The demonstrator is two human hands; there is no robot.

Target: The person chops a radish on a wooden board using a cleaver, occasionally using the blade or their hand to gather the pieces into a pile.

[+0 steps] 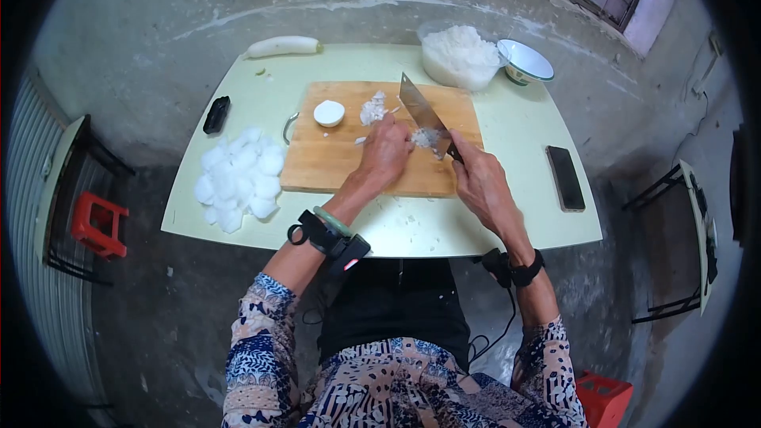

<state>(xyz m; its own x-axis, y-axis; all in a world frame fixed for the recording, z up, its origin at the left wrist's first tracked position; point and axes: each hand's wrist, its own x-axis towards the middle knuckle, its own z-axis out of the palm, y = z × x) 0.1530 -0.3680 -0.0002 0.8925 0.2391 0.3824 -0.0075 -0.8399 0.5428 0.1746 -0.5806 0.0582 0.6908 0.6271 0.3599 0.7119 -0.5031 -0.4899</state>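
Right hand grips knife, tip toward 11 o'clock; left hand curled over cutting board, can't tell its hold; chopped white bits at board's 3 o'clock, white chunk at 10

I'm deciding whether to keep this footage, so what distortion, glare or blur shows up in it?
In the head view, wide-angle distortion bows the ribbed panel at left, and the corners go black; also in the head view, pale glare sits midway along the near edge of the table; there too, the knife reads clearly, but the chopped white bits lack fine detail.
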